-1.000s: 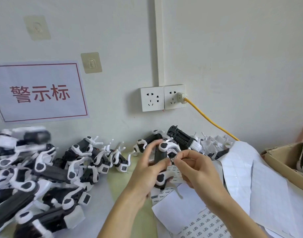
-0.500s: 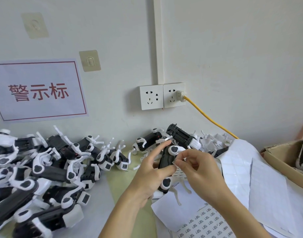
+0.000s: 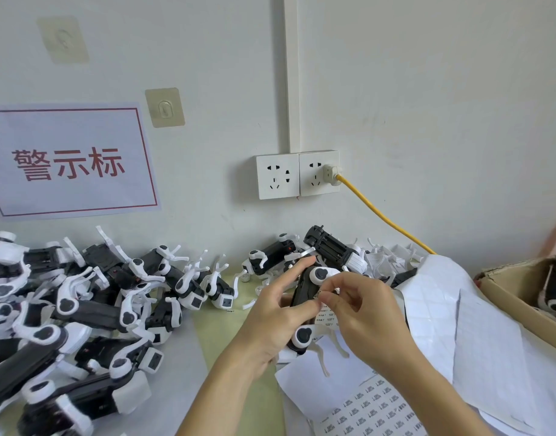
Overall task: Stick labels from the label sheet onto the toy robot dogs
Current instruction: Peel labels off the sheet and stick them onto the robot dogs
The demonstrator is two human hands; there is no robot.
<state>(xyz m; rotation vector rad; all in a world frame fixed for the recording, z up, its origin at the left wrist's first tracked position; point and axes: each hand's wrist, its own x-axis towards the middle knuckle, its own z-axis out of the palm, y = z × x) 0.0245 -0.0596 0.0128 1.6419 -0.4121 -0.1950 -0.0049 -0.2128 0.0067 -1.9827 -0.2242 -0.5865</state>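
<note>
My left hand [image 3: 275,313] grips a black-and-white toy robot dog [image 3: 305,297] above the table, thumb across its black body and index finger stretched up past its top. My right hand [image 3: 361,306] pinches a small white label [image 3: 317,294] between thumb and forefinger and holds it against the dog's black side. A label sheet [image 3: 369,404] with rows of small printed labels lies below my hands at the table's front. A second piece of labels [image 3: 327,316] shows just behind the dog.
Several toy dogs [image 3: 81,309] are piled on the left. More dogs [image 3: 320,250] lie by the wall under the sockets [image 3: 297,174] and yellow cable [image 3: 383,215]. Used white backing sheets [image 3: 465,316] cover the right. A cardboard box [image 3: 522,287] with dogs stands far right.
Both hands with the dog have shifted slightly right and down. The dog has turned more upright in my left hand, and my right fingers have come onto its side with the label.
</note>
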